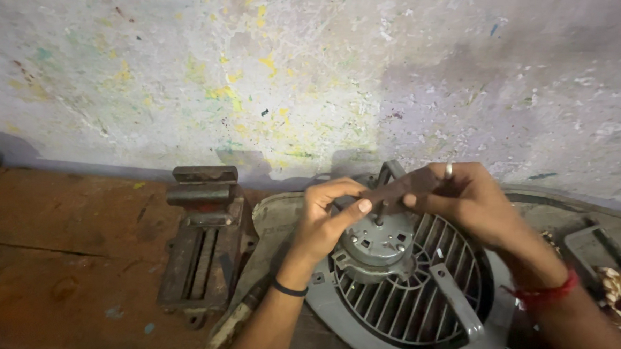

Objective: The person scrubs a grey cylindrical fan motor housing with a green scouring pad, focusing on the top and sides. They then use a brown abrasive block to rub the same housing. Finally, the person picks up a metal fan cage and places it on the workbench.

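A grey fan housing (416,305) with a slatted grille lies on the bench, its round motor (381,244) facing up with a thin shaft standing in the middle. My left hand (326,217) pinches a small dark flat piece (383,193) just above the shaft. My right hand (456,195), a ring on one finger, grips the same piece from the right. A black band sits on my left wrist and a red thread on my right wrist.
A rusty bench vise (203,239) lies on the worn wooden bench to the left. A paint-spattered wall rises behind. A wooden tool handle (230,324) lies by the housing's left edge. A dark tray (590,249) holding pale scraps sits at far right.
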